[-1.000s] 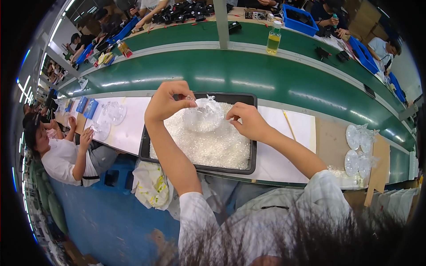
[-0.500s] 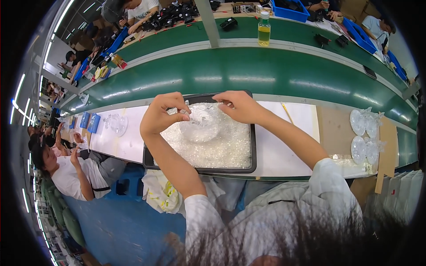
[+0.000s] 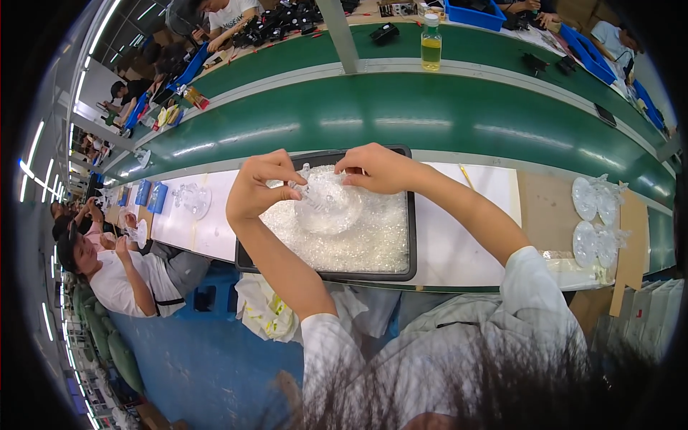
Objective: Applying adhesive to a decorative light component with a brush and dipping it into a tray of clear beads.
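Note:
A black tray [image 3: 411, 236] full of small clear beads [image 3: 380, 240] stands on the table before me. Over the beads is a clear, round, see-through part [image 3: 328, 215] with small raised pieces on its upper side. My left hand [image 3: 266, 185] pinches a clear bit at its left edge between thumb and fingers. At the upper right of the part, my right hand [image 3: 378, 169] is closed, thumb against bent fingers. Whatever is between those fingertips is too small to make out.
Clear round parts [image 3: 595, 218] lie on cardboard at the right, and another [image 3: 192, 201] at the left near blue boxes [image 3: 156, 197]. A yellow stick [image 3: 466, 175] lies behind the tray. Beyond is a green conveyor [image 3: 401, 107]. A co-worker [image 3: 129, 276] sits at the left.
My right hand has moved left and closer to the clear part, its fingers now more closed. The left hand stays at the part's edge. The whole view has shifted slightly.

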`<state>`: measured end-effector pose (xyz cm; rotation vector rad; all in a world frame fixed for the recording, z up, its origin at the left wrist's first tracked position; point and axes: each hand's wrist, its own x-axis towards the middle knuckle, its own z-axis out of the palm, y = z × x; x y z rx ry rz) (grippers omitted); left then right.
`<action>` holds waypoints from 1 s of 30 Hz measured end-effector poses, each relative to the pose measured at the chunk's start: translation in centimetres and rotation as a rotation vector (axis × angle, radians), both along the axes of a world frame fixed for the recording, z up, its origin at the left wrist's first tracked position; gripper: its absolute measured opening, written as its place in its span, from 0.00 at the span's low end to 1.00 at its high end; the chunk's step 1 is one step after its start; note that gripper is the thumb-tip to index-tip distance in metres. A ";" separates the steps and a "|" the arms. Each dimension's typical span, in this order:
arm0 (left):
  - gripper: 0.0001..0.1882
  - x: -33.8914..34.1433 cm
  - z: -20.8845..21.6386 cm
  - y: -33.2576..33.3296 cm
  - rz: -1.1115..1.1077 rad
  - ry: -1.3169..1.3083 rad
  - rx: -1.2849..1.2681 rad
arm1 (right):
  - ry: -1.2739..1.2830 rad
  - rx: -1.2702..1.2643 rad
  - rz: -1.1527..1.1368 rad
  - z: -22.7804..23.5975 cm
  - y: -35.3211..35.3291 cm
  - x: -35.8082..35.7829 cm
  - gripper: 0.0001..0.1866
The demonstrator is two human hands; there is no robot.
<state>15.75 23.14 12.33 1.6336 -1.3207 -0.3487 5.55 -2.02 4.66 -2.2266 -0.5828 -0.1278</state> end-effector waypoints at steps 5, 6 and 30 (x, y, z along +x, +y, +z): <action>0.18 0.8 0.0 0.2 -0.009 -0.121 -0.001 | -0.198 0.006 0.018 -0.9 0.0 -1.0 0.12; 0.18 0.9 0.3 0.5 0.000 -0.125 0.005 | -0.193 0.017 -0.015 -0.8 0.2 -1.2 0.11; 0.30 -0.9 1.3 0.2 0.260 0.101 0.496 | -0.460 -0.118 -0.174 -0.5 2.0 -3.8 0.11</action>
